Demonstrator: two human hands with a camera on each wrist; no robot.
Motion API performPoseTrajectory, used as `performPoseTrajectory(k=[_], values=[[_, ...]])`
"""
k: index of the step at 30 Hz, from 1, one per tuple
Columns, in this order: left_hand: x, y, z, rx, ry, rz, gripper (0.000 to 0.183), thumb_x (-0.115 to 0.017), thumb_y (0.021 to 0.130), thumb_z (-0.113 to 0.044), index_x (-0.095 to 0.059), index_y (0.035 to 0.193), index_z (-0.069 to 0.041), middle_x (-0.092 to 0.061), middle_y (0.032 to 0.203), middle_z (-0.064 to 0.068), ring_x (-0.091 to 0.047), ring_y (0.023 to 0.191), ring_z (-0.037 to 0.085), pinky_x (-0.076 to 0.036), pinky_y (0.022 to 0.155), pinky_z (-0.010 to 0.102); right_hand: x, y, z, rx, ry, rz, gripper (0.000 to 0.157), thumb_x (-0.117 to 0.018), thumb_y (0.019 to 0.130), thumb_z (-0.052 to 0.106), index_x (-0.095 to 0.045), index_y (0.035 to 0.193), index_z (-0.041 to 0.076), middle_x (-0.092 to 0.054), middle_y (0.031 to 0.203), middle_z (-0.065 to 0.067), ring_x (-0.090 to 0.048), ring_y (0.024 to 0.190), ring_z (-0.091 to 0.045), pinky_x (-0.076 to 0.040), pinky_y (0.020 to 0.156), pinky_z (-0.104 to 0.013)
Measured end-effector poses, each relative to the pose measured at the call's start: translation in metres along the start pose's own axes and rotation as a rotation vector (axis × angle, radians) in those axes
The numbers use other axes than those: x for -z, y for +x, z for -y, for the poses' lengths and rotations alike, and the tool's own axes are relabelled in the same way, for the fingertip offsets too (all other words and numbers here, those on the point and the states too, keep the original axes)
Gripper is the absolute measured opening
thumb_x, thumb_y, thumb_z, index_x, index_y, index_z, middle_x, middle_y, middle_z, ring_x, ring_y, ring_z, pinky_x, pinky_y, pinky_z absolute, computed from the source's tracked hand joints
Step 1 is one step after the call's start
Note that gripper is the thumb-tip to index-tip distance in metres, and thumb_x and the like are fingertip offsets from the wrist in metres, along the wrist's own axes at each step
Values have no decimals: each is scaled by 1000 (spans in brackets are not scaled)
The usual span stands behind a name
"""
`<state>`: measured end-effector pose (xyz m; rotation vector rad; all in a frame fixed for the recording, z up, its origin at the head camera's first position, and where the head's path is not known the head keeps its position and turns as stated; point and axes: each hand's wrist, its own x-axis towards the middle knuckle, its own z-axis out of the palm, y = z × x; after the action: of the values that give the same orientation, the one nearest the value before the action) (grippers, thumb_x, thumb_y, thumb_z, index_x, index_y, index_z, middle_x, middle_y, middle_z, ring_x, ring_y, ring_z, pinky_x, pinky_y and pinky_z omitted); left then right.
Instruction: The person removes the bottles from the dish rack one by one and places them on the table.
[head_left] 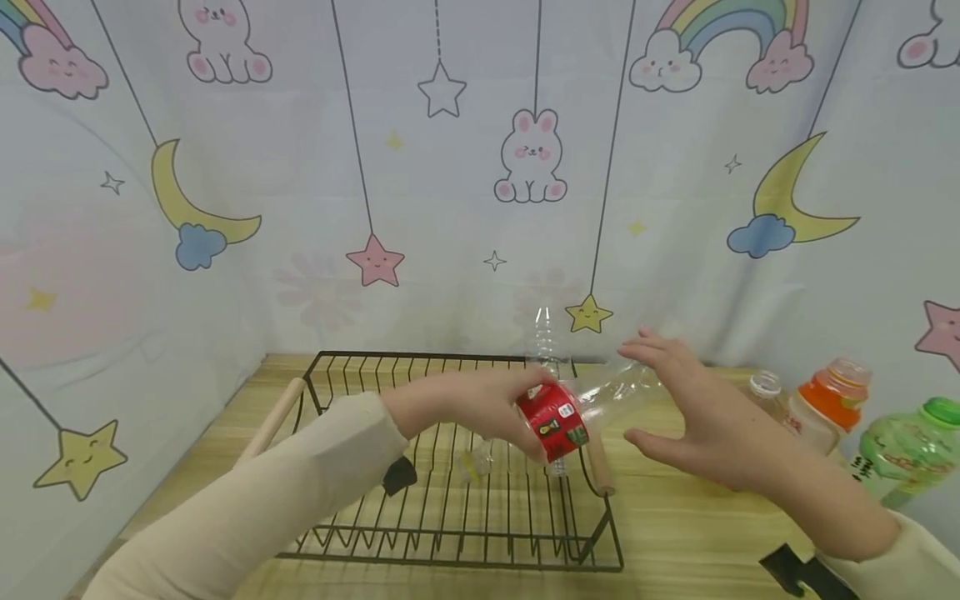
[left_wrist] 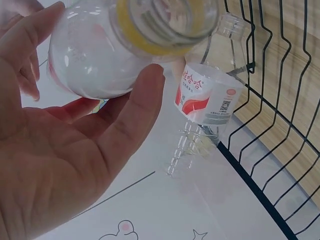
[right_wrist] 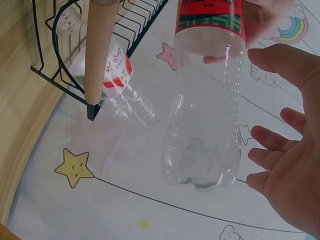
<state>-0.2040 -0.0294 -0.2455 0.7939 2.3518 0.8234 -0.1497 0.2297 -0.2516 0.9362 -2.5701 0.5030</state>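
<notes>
My left hand [head_left: 491, 408] grips a clear plastic bottle [head_left: 555, 421] around its red label, above the right end of a black wire dish rack [head_left: 420, 356]. The bottle is tilted, its base up toward the right. In the left wrist view its uncapped neck carries a yellow ring [left_wrist: 132, 32]. My right hand [head_left: 697, 408] is held beside the base with fingers spread; the right wrist view shows a gap between that hand and the bottle [right_wrist: 202, 125]. A second clear bottle [left_wrist: 207, 95], with a white and red label, leans in the rack behind the held one.
The rack has wooden handles, one at the left [head_left: 273, 421] and one at the right. On the wooden table at the right stand a small clear bottle [head_left: 765, 383], one with an orange band [head_left: 828, 400] and a green bottle [head_left: 911, 446]. A patterned curtain [head_left: 450, 208] hangs behind.
</notes>
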Motion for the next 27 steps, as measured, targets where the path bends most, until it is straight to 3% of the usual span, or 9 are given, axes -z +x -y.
performPoseTrajectory(k=[3,9,19,27], values=[[-2,1,-2,-26,-6,21,75,-80,78,-15,-40,140,-19,-57,112,-3,-55,102,15,-53,77,31,-8,0,3,51,-5,-1,80,-82,75,17,-39,143,15,-38,146,-13,-35,137,-37,-45,96,-57],[-6,2,-4,-48,-2,57,71,-79,79,-18,-42,139,-20,-58,108,-4,-56,98,16,-54,72,31,-24,0,7,147,-65,11,76,-83,72,19,-45,137,11,-48,139,-2,-36,138,-33,-26,111,-57],[-10,4,-4,-26,27,95,68,-80,77,-22,-44,135,-22,-58,105,-5,-58,89,16,-56,68,39,-45,-1,8,233,-151,10,69,-82,72,21,-51,133,10,-54,132,-4,-48,130,-30,-28,109,-60],[-11,5,-4,-33,42,100,68,-79,77,-25,-44,136,-22,-57,106,-5,-58,87,15,-55,63,35,-49,-3,7,235,-183,19,71,-83,71,21,-51,133,11,-54,133,-3,-49,129,-27,-27,109,-61]])
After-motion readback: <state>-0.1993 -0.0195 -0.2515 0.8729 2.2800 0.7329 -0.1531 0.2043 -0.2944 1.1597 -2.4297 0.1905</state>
